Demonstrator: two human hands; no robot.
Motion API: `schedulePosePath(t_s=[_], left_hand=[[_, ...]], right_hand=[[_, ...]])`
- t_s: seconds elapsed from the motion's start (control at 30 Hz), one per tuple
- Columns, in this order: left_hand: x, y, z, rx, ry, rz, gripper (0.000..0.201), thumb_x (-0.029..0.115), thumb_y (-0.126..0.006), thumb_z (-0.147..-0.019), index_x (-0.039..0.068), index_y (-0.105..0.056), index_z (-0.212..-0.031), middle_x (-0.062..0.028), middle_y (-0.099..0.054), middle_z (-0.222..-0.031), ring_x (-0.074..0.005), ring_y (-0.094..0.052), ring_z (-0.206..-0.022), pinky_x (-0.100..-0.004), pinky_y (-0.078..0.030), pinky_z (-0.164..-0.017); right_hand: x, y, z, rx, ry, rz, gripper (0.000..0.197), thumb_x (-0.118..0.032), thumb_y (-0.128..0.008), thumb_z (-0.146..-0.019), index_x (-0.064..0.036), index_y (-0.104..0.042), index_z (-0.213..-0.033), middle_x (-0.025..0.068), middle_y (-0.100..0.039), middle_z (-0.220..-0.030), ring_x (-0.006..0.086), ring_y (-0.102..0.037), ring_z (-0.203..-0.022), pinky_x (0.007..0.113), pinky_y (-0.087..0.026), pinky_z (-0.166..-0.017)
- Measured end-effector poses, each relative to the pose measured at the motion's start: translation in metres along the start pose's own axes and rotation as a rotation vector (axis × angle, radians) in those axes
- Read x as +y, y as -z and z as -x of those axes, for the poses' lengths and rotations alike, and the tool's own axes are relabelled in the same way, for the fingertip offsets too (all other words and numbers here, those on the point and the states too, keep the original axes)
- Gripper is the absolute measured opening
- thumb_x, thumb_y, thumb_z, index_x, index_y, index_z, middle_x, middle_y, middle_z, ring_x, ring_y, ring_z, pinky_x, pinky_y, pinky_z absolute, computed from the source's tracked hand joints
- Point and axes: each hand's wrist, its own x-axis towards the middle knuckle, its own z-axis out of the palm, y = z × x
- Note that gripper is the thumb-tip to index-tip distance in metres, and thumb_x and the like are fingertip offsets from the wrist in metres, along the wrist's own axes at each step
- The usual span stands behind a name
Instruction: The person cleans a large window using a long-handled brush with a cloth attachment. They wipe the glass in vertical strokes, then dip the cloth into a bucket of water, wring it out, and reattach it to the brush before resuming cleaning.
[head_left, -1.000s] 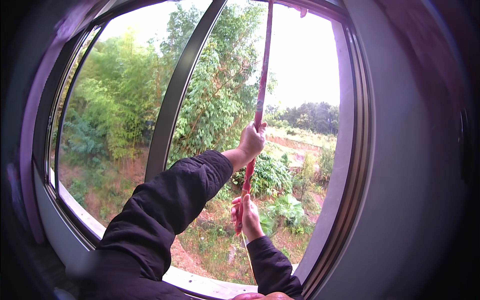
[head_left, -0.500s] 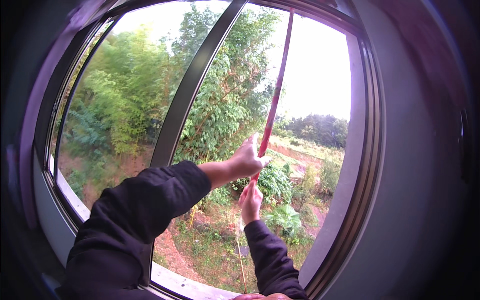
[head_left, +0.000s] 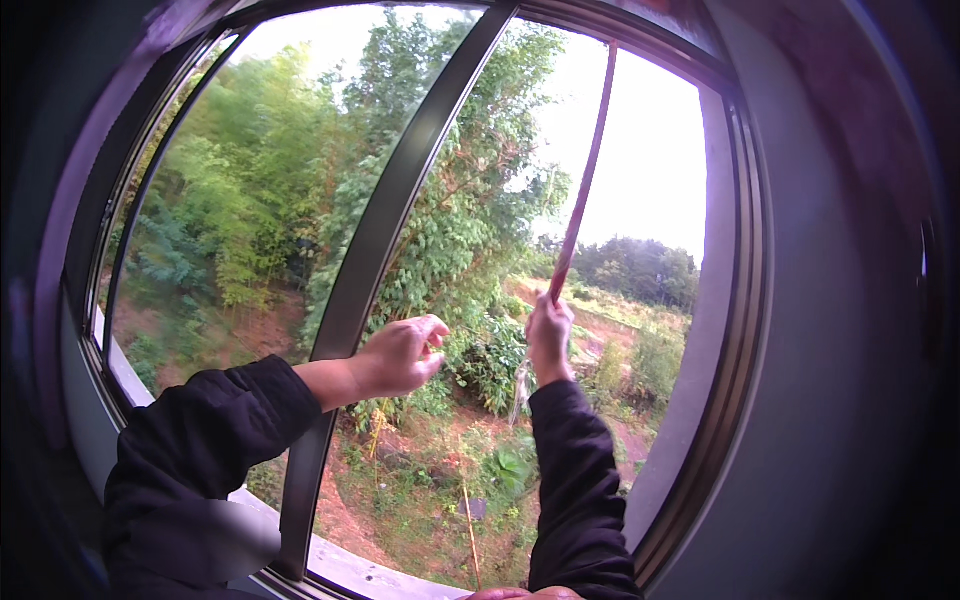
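Note:
A long, thin reddish pole (head_left: 585,190) rises, slightly tilted, from my right hand (head_left: 549,335) to the top of the window opening. My right hand is closed around its lower part, and the palm hides the pole's bottom end. To the left, apart from the pole, my left hand (head_left: 402,357) holds nothing; its fingers are loosely curled with a gap to the thumb. It is nearest to the dark upright window bar (head_left: 400,195), and its wrist crosses in front of that bar. Pale, stringy strands (head_left: 521,392) show just below my right hand.
A sliding glass pane (head_left: 240,200) covers the window's left part. The dark frame (head_left: 745,360) meets a grey wall (head_left: 830,330) at right. Below runs a pale sill (head_left: 350,573). Outside are trees (head_left: 450,200), reddish ground and a thin yellowish stalk (head_left: 471,535).
My left hand has let go of the pole and drawn back to the left. My right hand, still gripping the pole, has moved up and to the right.

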Motion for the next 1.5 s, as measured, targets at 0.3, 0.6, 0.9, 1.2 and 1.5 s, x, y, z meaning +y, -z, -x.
schedulePosePath(t_s=[0.3, 0.6, 0.9, 1.2, 1.5], left_hand=[[0.015, 0.015, 0.025, 0.196, -0.407, -0.607, 0.026, 0.011, -0.062, -0.079, -0.001, -0.061, -0.101, -0.0146, -0.064, -0.093, -0.0284, -0.063, -0.086, -0.0407, -0.049, -0.083], [0.003, 0.03, 0.036, 0.247, -0.462, -0.648, 0.017, 0.005, -0.061, -0.073, 0.001, -0.06, -0.089, -0.0098, -0.058, -0.079, -0.0263, -0.058, -0.079, -0.038, -0.041, -0.086], [-0.004, 0.028, 0.041, 0.264, -0.451, -0.652, 0.013, 0.006, -0.062, -0.072, 0.002, -0.061, -0.084, -0.0101, -0.06, -0.08, -0.0272, -0.059, -0.082, -0.0383, -0.042, -0.089], [-0.006, 0.022, 0.04, 0.224, -0.42, -0.669, 0.015, 0.011, -0.064, -0.074, 0.004, -0.062, -0.087, -0.0102, -0.06, -0.083, -0.0273, -0.059, -0.089, -0.0386, -0.041, -0.092], [-0.003, 0.024, 0.043, 0.207, -0.403, -0.74, 0.014, 0.013, -0.062, -0.077, 0.003, -0.063, -0.088, -0.0095, -0.06, -0.085, -0.0264, -0.058, -0.09, -0.0393, -0.04, -0.094]], right_hand=[[0.16, 0.068, 0.155, 0.159, -0.034, 0.156, 0.023, -0.016, -0.061, -0.09, -0.0105, -0.051, -0.07, -0.0069, -0.045, -0.058, 0.0034, -0.039, -0.047, 0.024, -0.031, -0.043], [0.202, 0.095, 0.188, 0.177, -0.012, 0.228, 0.024, -0.013, -0.063, -0.09, -0.01, -0.053, -0.069, -0.0097, -0.044, -0.059, 0.0014, -0.039, -0.053, 0.022, -0.029, -0.046], [0.107, 0.102, 0.038, 0.103, 0.171, 0.307, 0.025, -0.016, -0.06, -0.093, -0.0092, -0.053, -0.07, -0.0056, -0.044, -0.054, 0.0043, -0.04, -0.044, 0.025, -0.029, -0.039], [-0.029, 0.075, -0.065, 0.086, 0.195, 0.282, 0.029, -0.02, -0.059, -0.094, -0.0053, -0.056, -0.069, -0.0059, -0.043, -0.051, 0.004, -0.038, -0.042, 0.025, -0.026, -0.039], [0.07, 0.086, 0.053, -0.02, 0.067, 0.307, 0.024, -0.012, -0.06, -0.092, -0.0102, -0.049, -0.07, -0.0071, -0.043, -0.055, 0.0029, -0.041, -0.044, 0.023, -0.03, -0.039]])
